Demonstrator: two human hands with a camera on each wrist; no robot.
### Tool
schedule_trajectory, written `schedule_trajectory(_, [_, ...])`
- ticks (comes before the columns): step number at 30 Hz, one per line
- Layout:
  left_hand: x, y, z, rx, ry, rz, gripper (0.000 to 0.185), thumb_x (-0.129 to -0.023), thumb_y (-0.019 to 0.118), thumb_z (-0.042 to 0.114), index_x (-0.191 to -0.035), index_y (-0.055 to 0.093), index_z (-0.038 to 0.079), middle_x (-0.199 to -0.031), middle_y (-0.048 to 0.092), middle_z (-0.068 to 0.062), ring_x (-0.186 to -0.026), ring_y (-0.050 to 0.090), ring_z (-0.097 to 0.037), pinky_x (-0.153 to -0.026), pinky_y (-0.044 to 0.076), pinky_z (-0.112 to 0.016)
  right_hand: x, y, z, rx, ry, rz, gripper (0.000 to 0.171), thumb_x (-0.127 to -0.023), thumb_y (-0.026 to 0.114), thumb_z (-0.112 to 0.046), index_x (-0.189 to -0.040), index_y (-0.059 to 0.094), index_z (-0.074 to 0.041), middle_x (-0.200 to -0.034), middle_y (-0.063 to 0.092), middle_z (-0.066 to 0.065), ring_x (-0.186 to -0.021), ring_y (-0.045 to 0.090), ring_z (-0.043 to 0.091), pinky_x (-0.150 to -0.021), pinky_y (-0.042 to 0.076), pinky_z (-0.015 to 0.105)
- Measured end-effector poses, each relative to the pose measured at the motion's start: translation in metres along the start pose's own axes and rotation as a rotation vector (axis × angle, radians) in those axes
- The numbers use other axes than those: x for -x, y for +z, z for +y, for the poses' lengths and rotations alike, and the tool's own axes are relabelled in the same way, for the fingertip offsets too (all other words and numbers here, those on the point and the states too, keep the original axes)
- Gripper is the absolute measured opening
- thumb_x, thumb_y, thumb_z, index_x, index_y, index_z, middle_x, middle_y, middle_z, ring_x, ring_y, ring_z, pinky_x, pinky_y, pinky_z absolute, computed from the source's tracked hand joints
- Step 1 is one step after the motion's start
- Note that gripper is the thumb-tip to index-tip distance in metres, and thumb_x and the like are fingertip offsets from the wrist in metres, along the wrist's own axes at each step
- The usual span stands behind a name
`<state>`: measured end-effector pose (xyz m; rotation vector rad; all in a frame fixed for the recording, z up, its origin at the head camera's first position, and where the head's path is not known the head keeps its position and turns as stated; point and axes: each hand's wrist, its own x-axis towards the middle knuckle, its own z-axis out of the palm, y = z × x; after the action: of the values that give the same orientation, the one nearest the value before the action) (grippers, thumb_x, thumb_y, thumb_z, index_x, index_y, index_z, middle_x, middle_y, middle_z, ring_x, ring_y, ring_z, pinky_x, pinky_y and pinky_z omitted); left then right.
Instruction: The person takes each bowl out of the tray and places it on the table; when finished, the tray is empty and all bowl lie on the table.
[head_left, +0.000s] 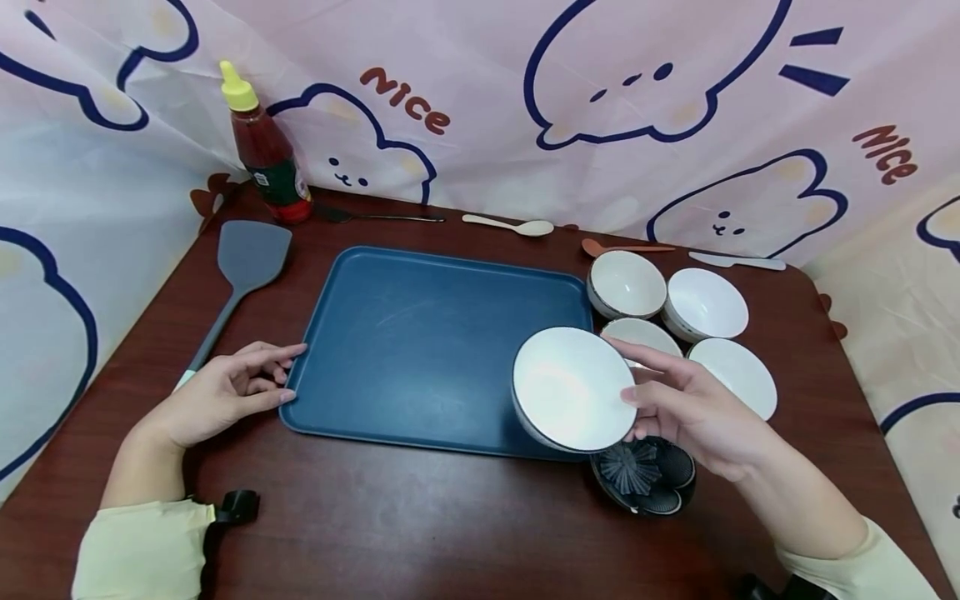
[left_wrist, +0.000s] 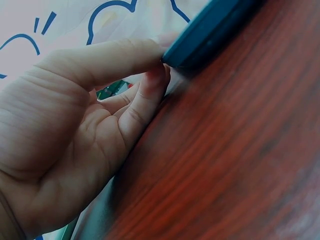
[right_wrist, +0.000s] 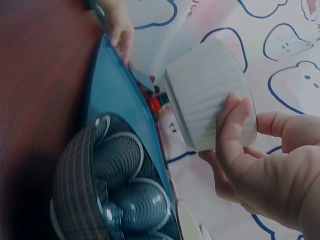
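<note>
In the head view my right hand (head_left: 693,408) grips a white bowl (head_left: 573,387) with a dark rim, thumb at its edge and fingers against its outside. The bowl is raised and overlaps the right part of a blue rectangular tray (head_left: 420,342). Its ribbed outer wall (right_wrist: 205,95) shows in the right wrist view. My left hand (head_left: 232,387) holds the tray's near left edge by thumb and fingertips; the left wrist view shows them right at the tray rim (left_wrist: 200,42). Below the raised bowl stands a dark patterned bowl (head_left: 656,479), partly covered in the head view.
Several white bowls (head_left: 705,304) stand right of the tray. A grey spatula (head_left: 251,254) and a red sauce bottle (head_left: 270,158) are at the left. Along the back lie a black utensil (head_left: 382,217), a cream spoon (head_left: 517,225), a brown spoon (head_left: 622,248) and a white knife (head_left: 738,262).
</note>
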<state>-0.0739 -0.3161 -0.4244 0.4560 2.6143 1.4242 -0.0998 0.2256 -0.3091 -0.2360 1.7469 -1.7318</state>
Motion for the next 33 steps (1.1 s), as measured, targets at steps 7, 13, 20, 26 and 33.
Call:
schedule_trajectory(7, [0.000, 0.002, 0.000, 0.012, 0.006, -0.002, 0.055, -0.091, 0.070, 0.004, -0.143, 0.053, 0.005, -0.110, 0.054, -0.002, -0.095, 0.052, -0.007, -0.072, 0.049, -0.015, 0.027, -0.026, 0.010, 0.010, -0.011, -0.008, 0.054, -0.104, 0.043, -0.001, -0.155, 0.036, -0.017, -0.141, 0.052, 0.004, -0.082, 0.070, 0.017, -0.075, 0.059, 0.027])
schedule_trajectory(13, [0.000, 0.001, 0.000, 0.003, -0.001, 0.004, 0.055, -0.091, 0.071, 0.005, -0.143, 0.053, 0.007, -0.110, 0.054, -0.002, -0.095, 0.052, -0.007, -0.071, 0.049, -0.015, 0.050, -0.052, 0.019, 0.033, -0.073, -0.021, 0.057, -0.104, 0.036, 0.006, -0.155, 0.035, -0.017, -0.138, 0.053, 0.003, -0.081, 0.069, 0.018, -0.073, 0.059, 0.027])
schedule_trajectory(20, [0.000, 0.000, 0.000, 0.001, 0.004, 0.008, 0.055, -0.091, 0.071, 0.004, -0.143, 0.054, 0.006, -0.110, 0.053, -0.002, -0.095, 0.052, -0.007, -0.071, 0.049, -0.015, 0.074, -0.082, 0.028, 0.099, -0.146, 0.016, 0.060, -0.100, 0.032, 0.015, -0.155, 0.031, -0.006, -0.137, 0.053, 0.003, -0.073, 0.068, 0.019, -0.066, 0.057, 0.027])
schedule_trajectory(26, [0.000, 0.000, 0.001, -0.001, 0.008, 0.007, 0.054, -0.091, 0.071, 0.004, -0.142, 0.054, 0.005, -0.110, 0.054, -0.002, -0.094, 0.052, -0.007, -0.071, 0.048, -0.015, 0.097, -0.115, 0.044, 0.135, -0.145, 0.031, 0.064, -0.098, 0.030, 0.019, -0.155, 0.035, -0.010, -0.140, 0.052, -0.005, -0.073, 0.066, 0.022, -0.063, 0.055, 0.029])
schedule_trajectory(33, [0.000, 0.000, 0.001, -0.003, 0.009, 0.007, 0.055, -0.091, 0.071, 0.004, -0.142, 0.054, 0.006, -0.110, 0.054, -0.002, -0.095, 0.052, -0.007, -0.072, 0.049, -0.014, 0.117, -0.142, 0.055, 0.207, -0.092, 0.090, 0.065, -0.097, 0.033, 0.019, -0.154, 0.037, -0.011, -0.132, 0.058, -0.007, -0.075, 0.067, 0.024, -0.057, 0.052, 0.034])
